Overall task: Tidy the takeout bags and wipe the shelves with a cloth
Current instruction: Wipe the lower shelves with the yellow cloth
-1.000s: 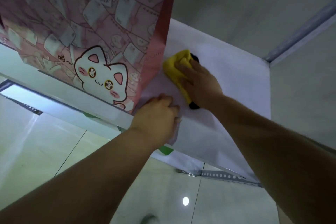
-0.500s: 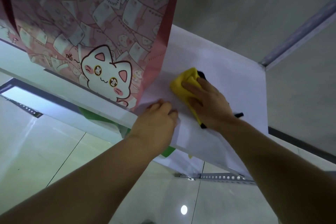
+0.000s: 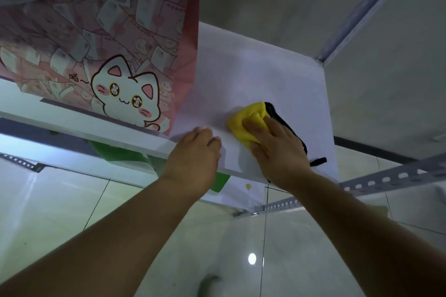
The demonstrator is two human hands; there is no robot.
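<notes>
A pink takeout bag (image 3: pixel 101 38) with a white cartoon cat stands upright on the left part of the white shelf (image 3: pixel 260 75). My right hand (image 3: pixel 277 149) presses a bunched yellow cloth (image 3: pixel 246 120) with black edging onto the shelf, fingers curled over it. My left hand (image 3: pixel 195 152) rests on the shelf's front edge beside the bag's lower right corner, fingers bent over the lip. The two hands are close, a small gap apart.
The shelf ends at a grey wall (image 3: pixel 386 79) on the right with a metal upright (image 3: pixel 362 9) in the corner. A green bag (image 3: pixel 120 152) shows below the shelf. Perforated metal rails (image 3: pixel 386 178) run underneath. Glossy tiled floor (image 3: pixel 72 200) lies below.
My right hand has dragged the yellow cloth from deeper on the shelf toward the front edge and to the right. My left hand has stayed on the shelf's front edge.
</notes>
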